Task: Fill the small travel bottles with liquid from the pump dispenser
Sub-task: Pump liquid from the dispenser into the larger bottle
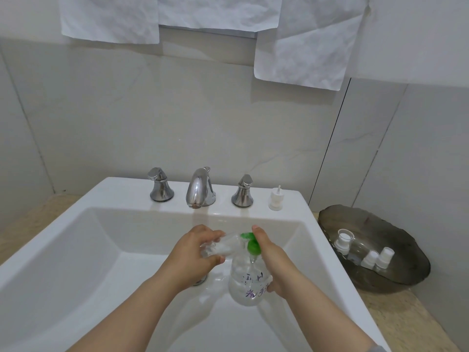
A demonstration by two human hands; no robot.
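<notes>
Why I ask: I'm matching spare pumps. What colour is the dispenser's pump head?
The pump head is bright green, clearest in the head view.

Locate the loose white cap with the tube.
Head view, right of centre: the white cap stands on the sink ledge, just right of the right-hand tap handle, left of the dark dish.

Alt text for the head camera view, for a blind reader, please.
Over a white sink, the left hand holds a small clear travel bottle at the green nozzle of a pump dispenser gripped by the right hand. A white cap stands by the faucet; three white-capped bottles sit in a dark dish.
</notes>
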